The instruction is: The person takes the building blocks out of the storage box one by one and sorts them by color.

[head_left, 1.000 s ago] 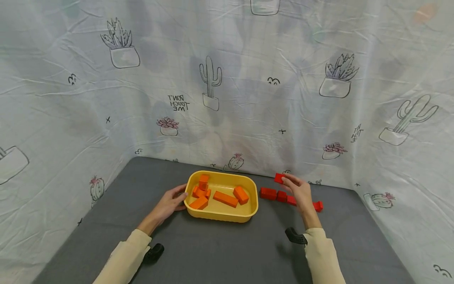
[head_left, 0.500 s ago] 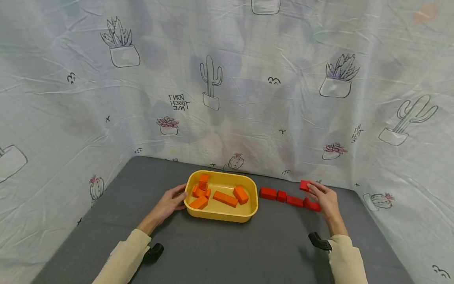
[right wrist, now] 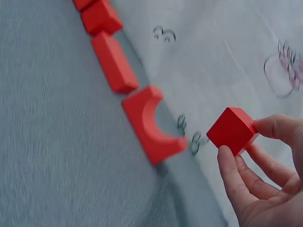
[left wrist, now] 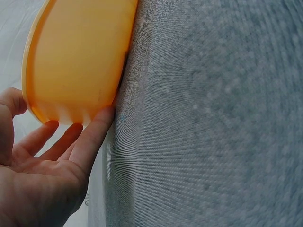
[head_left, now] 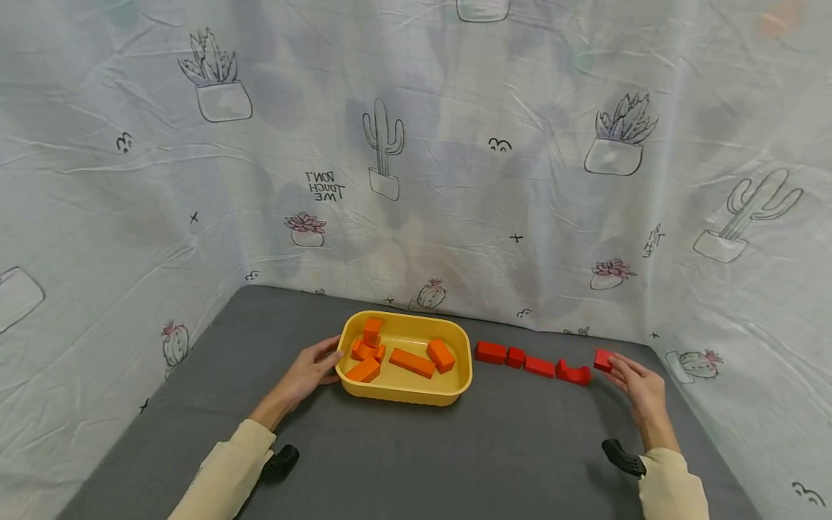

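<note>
My left hand (head_left: 312, 370) holds the left end of a yellow plastic bin (head_left: 403, 396). In the left wrist view the thumb is at the rim and the fingertips (left wrist: 75, 130) lie against the outer wall. Orange blocks of several shapes lie inside, among them a long bar (head_left: 412, 363). At the right, my right hand (head_left: 640, 390) pinches a red cube (right wrist: 232, 130) between thumb and fingers, held above the table. Just left of it a red arch block (head_left: 575, 374) ends a row with a red bar (head_left: 539, 367), a small red block (head_left: 516, 357) and a larger red block (head_left: 490, 352).
The grey tabletop (head_left: 442, 462) meets a white cloth backdrop (head_left: 448, 195) printed with cacti, close behind the bin and the red row. Black wrist mounts (head_left: 281, 462) stick out from both sleeves.
My right hand has carried the red cube rightward along the row, past the arch block, and lower in the view. The left hand and the bin have stayed in place.
</note>
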Available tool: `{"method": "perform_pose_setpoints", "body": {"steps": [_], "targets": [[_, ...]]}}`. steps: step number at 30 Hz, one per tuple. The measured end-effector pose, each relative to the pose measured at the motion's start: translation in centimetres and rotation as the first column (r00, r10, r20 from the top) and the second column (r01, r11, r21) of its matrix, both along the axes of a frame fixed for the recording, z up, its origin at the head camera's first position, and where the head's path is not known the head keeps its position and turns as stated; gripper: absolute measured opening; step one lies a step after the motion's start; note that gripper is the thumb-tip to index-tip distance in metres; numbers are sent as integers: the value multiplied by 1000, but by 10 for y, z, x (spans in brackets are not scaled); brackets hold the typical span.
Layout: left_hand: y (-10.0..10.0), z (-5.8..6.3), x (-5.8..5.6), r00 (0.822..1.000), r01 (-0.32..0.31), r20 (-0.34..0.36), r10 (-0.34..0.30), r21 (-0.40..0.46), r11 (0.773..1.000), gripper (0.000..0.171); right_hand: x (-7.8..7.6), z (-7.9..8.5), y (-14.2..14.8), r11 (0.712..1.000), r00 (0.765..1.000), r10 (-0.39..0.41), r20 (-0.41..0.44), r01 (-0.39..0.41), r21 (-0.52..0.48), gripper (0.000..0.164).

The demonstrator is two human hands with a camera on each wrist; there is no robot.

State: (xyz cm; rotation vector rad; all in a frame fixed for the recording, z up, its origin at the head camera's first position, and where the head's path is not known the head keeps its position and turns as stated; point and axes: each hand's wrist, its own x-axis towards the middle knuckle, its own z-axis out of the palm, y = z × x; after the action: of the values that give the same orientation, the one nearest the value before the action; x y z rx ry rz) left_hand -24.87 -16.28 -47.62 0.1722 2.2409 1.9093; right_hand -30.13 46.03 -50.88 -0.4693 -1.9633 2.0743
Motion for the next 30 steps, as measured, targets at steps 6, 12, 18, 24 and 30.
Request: {"method": "perform_pose_setpoints", "body": {"steps": [6, 12, 18, 24, 30], "targets": [[-1, -5, -2, 1000, -4, -13, 4, -19, 1000, 50, 28, 26, -23, 993, 994, -37, 103, 25, 113, 69], [-3, -3, 0, 1000, 1, -11, -1, 0, 1000, 50, 37, 39, -42, 989, 990, -17, 138, -3, 148, 61], [-3, -3, 0, 1000, 10, -19, -9, 1, 1000, 51, 36, 37, -47, 987, 987, -20, 162, -7, 163, 57], [-3, -5, 0, 1000, 2, -22, -2, 7, 1000, 50, 35, 30, -52, 918, 982, -86, 165, 14, 395, 48], [-3, -4, 1, 1000, -5, -21, 5, 8, 1000, 50, 35, 23, -55, 840, 982, -127, 143, 30, 542, 44]]}}
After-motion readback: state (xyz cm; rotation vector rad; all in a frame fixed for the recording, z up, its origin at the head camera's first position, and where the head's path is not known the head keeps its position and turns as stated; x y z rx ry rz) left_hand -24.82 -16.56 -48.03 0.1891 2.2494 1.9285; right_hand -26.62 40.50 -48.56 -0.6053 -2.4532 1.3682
